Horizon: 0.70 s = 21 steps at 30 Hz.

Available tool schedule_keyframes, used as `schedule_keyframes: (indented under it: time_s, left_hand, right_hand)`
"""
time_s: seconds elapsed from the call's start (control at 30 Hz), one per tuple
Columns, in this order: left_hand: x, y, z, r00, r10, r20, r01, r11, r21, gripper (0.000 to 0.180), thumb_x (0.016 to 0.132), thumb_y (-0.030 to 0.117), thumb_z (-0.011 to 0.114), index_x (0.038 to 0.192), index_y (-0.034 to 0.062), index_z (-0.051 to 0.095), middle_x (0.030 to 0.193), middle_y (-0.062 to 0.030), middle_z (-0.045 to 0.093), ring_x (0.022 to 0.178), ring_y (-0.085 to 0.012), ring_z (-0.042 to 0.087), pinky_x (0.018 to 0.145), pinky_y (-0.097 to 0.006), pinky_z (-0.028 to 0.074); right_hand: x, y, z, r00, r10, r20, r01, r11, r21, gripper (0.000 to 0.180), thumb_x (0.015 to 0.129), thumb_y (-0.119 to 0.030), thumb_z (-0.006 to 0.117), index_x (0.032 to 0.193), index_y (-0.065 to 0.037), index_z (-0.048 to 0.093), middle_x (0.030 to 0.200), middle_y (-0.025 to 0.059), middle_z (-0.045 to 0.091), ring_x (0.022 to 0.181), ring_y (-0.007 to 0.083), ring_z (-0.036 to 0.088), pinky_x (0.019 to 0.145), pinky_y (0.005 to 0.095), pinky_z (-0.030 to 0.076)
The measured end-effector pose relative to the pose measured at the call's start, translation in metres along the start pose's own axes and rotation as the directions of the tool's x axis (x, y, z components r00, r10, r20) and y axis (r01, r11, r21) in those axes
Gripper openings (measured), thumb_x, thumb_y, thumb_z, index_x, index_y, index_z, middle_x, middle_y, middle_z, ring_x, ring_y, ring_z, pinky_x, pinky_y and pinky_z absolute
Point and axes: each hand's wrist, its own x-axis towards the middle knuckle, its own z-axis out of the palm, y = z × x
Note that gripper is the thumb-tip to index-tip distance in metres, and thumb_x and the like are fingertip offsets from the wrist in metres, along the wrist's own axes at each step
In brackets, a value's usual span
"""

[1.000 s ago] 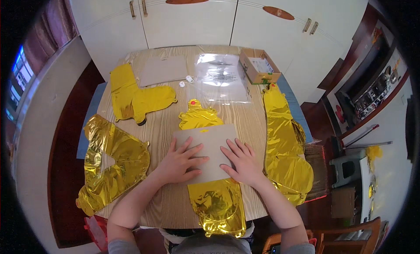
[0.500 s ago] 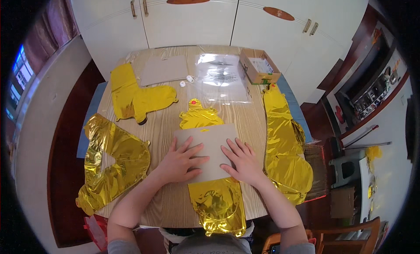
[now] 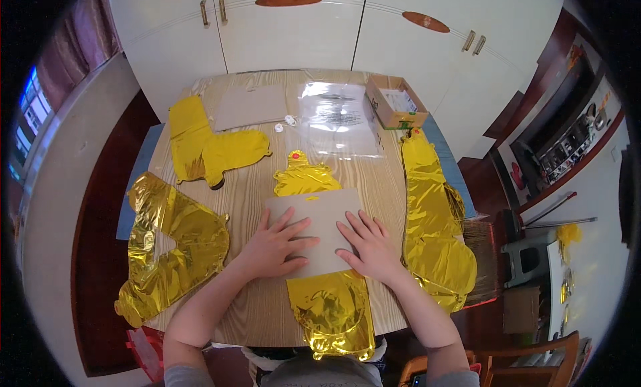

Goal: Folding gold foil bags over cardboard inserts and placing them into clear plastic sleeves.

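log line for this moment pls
left hand flat on cardboard sheet | right hand flat on same sheet | sheet over gold foil balloon | wooden table

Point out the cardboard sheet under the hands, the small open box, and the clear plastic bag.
cardboard sheet (image 3: 319,212), head view, bare middle between the hands
open box (image 3: 385,112), head view, near side wall
plastic bag (image 3: 337,120), head view, centre

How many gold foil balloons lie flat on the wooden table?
4: one at the far left, one on the left edge, one on the right edge, one in the middle under grey cardboard; others may be hidden.
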Motion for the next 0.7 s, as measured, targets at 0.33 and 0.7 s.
schedule_keyframes:
  time_s: [0.33, 0.7]
  left_hand:
    - [0.0009, 0.0004, -0.0009, 1.0, -0.011, 0.014, 0.011, 1.0, -0.014, 0.046, 0.09, 0.05, 0.057, 0.133, 0.0347, 0.056, 0.152, -0.0056, 0.038, 0.144, -0.0401, 0.025, 0.111, -0.071, 0.006]
    - [0.0, 0.0013, -0.0014, 1.0, 0.002, -0.002, -0.002, 1.0, 0.016, 0.047, 0.088, 0.049, 0.059, 0.133, 0.0344, 0.056, 0.152, -0.0054, 0.037, 0.143, -0.0397, 0.026, 0.11, -0.071, 0.01]
  right_hand:
    - [0.0002, -0.0001, 0.002, 1.0, -0.003, -0.011, 0.003, 1.0, -0.003, 0.059, 0.091, -0.047, 0.056, 0.141, -0.017, 0.048, 0.152, 0.012, 0.038, 0.141, 0.0359, 0.031, 0.113, 0.0541, 0.022]
    - [-0.0001, -0.0019, -0.0016, 1.0, -0.022, 0.018, 0.022, 0.999, -0.027, 0.071, 0.087, -0.056, 0.059, 0.142, -0.013, 0.047, 0.152, 0.0135, 0.035, 0.141, 0.0373, 0.03, 0.112, 0.0554, 0.023]
